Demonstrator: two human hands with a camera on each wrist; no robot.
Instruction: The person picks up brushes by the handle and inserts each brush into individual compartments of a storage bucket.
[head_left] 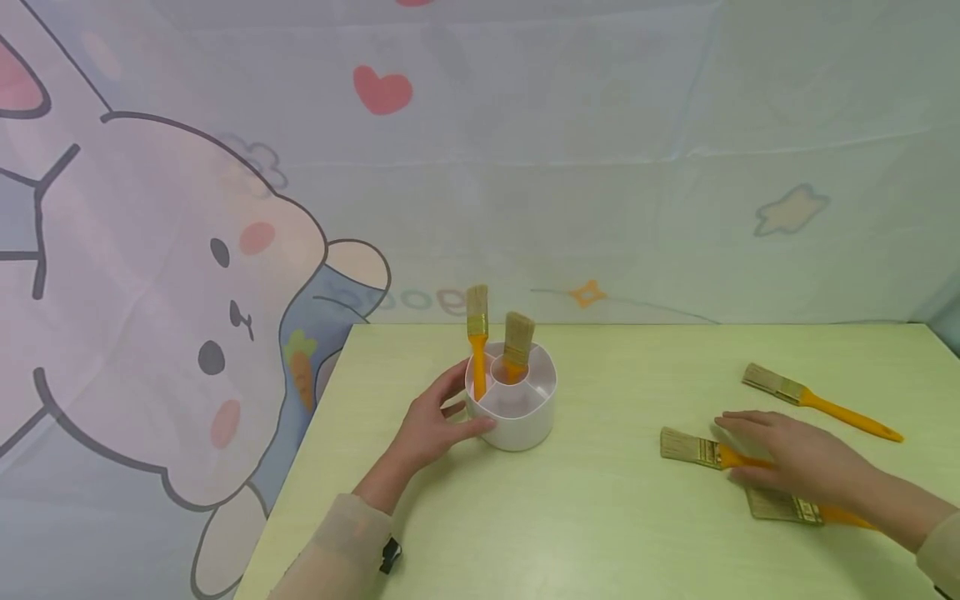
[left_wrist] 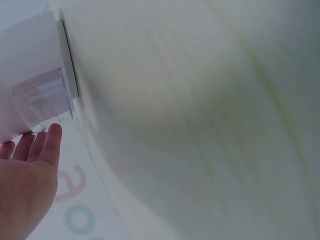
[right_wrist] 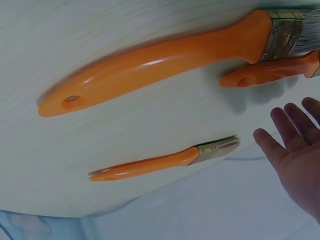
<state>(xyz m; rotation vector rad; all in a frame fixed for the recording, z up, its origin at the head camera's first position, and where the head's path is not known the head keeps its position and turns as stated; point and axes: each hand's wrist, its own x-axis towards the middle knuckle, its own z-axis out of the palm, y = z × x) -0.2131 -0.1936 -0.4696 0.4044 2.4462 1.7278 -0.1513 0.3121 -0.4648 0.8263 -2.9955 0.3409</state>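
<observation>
My left hand [head_left: 427, 429] holds the left side of a white round divided holder [head_left: 525, 429], thumb in front and fingers behind. In the left wrist view its fingers [left_wrist: 51, 145] meet the holder wall [left_wrist: 30, 50]. Two paintbrushes stand bristles up in it: one in the left compartment [head_left: 478, 354], another in the centre [head_left: 518, 337]. My right hand [head_left: 806, 458] hovers over a paintbrush [head_left: 690, 447], covering much of its orange handle. In the right wrist view, its spread fingers are apart from that handle [right_wrist: 272, 72] and hold nothing.
A wider paintbrush [head_left: 783, 506] lies nearer me, partly under the right hand and forearm. Another paintbrush [head_left: 847, 412] lies farther back on the pale yellow-green table [head_left: 600, 517]. Behind the table hangs a printed cloth [head_left: 540, 208].
</observation>
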